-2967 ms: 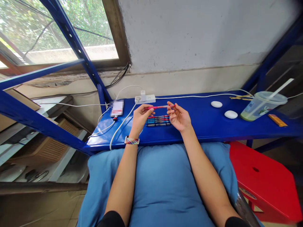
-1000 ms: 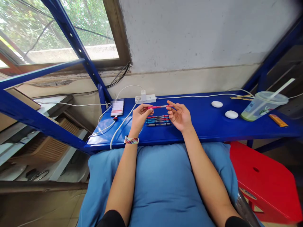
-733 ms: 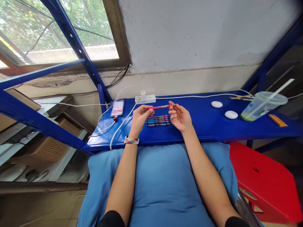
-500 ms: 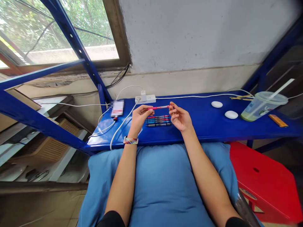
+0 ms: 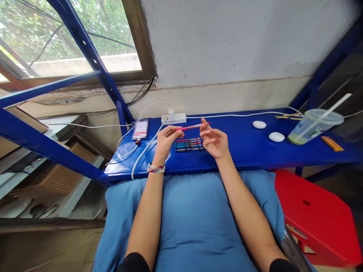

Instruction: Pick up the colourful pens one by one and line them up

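Observation:
My left hand (image 5: 166, 140) pinches one end of a pink pen (image 5: 190, 127) and holds it just above the blue shelf (image 5: 244, 151). My right hand (image 5: 214, 140) is at the pen's other end, fingers curled near its tip; whether they touch it I cannot tell. Below the held pen, several pens (image 5: 189, 144) lie side by side in a row on the shelf, between my two hands. A coloured band is on my left wrist.
A white power strip (image 5: 174, 118) with cables lies behind the hands. Two white oval objects (image 5: 268, 130) lie to the right, then a lidded plastic cup (image 5: 312, 126) with a straw and an orange bar (image 5: 332, 144). A blue pillow (image 5: 195, 219) covers my lap; a red stool (image 5: 317, 219) stands on the right.
The pen's right end has tilted up a little. My right hand's fingers have loosened and shifted slightly left at the tip; the left hand keeps its hold.

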A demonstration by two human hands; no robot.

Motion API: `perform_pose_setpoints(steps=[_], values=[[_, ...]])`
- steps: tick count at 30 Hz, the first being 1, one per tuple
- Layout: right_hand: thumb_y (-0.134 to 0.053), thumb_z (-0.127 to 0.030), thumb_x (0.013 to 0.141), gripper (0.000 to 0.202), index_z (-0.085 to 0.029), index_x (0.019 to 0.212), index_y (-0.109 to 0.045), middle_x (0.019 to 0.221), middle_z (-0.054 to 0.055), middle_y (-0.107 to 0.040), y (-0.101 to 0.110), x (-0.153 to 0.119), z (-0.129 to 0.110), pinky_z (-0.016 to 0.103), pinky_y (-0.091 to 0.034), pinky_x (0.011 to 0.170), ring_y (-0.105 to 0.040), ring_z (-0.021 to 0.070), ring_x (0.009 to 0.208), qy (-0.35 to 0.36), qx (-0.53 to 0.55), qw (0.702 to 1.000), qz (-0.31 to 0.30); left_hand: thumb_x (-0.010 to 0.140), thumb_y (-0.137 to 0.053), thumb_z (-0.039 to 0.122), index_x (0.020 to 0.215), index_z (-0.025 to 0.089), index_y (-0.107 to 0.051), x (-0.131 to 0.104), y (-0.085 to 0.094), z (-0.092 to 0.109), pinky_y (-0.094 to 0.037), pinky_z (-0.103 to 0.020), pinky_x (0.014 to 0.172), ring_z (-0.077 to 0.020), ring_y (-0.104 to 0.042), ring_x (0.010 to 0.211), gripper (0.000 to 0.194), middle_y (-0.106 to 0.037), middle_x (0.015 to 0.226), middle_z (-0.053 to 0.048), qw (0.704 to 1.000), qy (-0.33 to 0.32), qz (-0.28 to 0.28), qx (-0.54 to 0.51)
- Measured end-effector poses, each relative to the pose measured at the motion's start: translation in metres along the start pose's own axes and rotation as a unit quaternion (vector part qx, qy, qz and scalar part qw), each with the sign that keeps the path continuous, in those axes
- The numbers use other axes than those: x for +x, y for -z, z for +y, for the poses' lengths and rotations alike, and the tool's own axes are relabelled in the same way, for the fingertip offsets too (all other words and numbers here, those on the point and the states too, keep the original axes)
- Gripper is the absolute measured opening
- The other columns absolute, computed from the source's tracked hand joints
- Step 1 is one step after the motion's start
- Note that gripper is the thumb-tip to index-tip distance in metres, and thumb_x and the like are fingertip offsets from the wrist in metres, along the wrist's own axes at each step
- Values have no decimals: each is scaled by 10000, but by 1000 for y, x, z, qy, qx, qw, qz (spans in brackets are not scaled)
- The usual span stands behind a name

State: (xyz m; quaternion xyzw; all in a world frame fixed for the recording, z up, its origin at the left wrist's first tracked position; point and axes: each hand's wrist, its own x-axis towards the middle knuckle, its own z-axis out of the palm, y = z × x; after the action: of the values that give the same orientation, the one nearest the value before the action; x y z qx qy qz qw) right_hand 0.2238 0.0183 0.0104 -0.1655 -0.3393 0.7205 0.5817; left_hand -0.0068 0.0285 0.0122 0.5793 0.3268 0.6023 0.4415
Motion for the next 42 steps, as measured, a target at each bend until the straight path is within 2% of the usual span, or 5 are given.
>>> perform_pose_setpoints(steps=[7,14,23,37,42], values=[[-844,-358,838,277,-247,1091,-823,916,13,-773,1,11,15,224,-553,536,-655,136,690,114,-199,966,123,846,-875,355,1045,168,-817,2,3,-4,-656,-387,885,-224,-793,884,279,-823,922,-87,997,-16,22,77],[-770,-323,869,167,-217,977,-840,955,68,-807,27,21,27,396,-600,851,-723,240,860,215,-478,839,147,920,-759,280,1045,228,-852,4,12,-17,-608,-405,921,-247,-756,919,165,-837,1030,-85,968,-45,35,244],[-609,-165,977,317,-220,1200,-827,1155,119,-787,35,22,31,467,-529,1017,-670,320,1079,167,-724,660,109,892,-806,234,955,310,-882,-1,15,-35,-543,-471,995,-335,-718,949,124,-829,979,-92,922,-81,51,376],[-545,-138,1027,356,-181,1194,-856,1240,146,-789,38,25,36,464,-487,1104,-672,315,1154,126,-750,641,104,897,-705,165,1023,276,-887,3,19,-48,-533,-518,1044,-355,-723,980,248,-842,1025,-110,897,-65,25,437],[-563,-145,1033,337,-183,1189,-860,1252,128,-795,35,24,36,421,-487,1101,-676,302,1158,117,-754,636,115,968,-582,155,1141,253,-867,0,13,-35,-532,-486,1047,-346,-717,1086,347,-839,1163,-93,851,-20,-6,525]])
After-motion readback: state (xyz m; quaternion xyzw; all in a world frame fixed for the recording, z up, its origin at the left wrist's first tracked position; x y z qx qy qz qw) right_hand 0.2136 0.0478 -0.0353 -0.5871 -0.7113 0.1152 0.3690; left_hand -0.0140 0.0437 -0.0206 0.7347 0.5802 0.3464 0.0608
